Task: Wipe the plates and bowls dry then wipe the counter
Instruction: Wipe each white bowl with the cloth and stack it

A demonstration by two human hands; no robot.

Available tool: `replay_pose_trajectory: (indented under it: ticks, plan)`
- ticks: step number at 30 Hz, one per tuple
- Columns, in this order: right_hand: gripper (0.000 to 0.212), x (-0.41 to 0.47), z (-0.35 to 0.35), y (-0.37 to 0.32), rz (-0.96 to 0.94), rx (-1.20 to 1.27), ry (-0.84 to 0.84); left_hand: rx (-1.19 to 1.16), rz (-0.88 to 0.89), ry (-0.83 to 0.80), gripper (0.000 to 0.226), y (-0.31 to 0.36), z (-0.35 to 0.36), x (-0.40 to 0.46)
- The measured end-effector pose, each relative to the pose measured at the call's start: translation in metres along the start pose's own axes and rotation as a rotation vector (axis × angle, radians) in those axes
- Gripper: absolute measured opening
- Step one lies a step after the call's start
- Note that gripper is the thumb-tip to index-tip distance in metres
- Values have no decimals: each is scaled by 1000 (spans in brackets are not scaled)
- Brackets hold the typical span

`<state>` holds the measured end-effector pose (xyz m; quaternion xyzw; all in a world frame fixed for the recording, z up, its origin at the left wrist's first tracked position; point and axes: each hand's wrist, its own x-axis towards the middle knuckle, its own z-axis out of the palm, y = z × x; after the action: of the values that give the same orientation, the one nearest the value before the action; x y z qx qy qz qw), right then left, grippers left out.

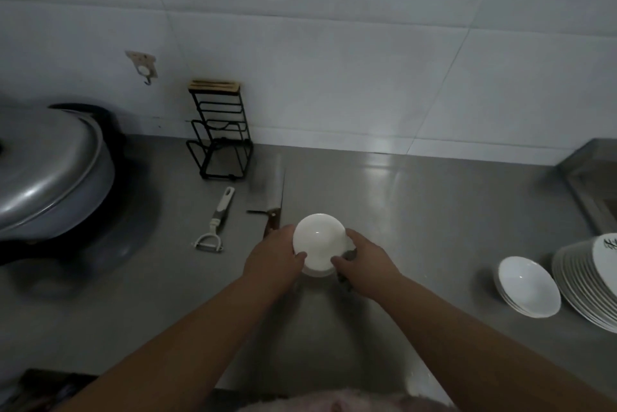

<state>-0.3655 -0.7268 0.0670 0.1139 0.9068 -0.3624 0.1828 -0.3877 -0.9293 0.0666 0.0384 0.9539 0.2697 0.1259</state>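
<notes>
A small white bowl [319, 239] sits in the middle of the steel counter [434, 211], on top of at least one more white bowl. My left hand [273, 256] grips its left rim with the thumb over the edge. My right hand [364, 261] grips the right rim, and something dark, perhaps a cloth, shows under its fingers. At the right stand a short stack of white bowls [529, 284] and a tall stack of white plates [587, 281], the top plate carrying a dark pattern.
A cleaver [272, 194] lies just behind my left hand, with a white peeler [217, 221] to its left. A black wire rack [218, 141] stands by the tiled wall. A big lidded wok [46, 171] fills the left. A sink edge [591, 178] shows far right.
</notes>
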Motion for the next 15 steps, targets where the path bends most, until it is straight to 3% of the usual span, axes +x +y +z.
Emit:
replay_pose_trajectory:
  ticks: [4,9,15]
  plan:
    - [68,-4,6,-1,-8,83,-1,-90,28,54,59,-3,5,-3]
    - [81,-10,13,3,46,183,59,-214,29,99,51,9,-1,-5]
    - [47,-31,-6,12,122,406,94,-259,83,26,52,23,-1,-14]
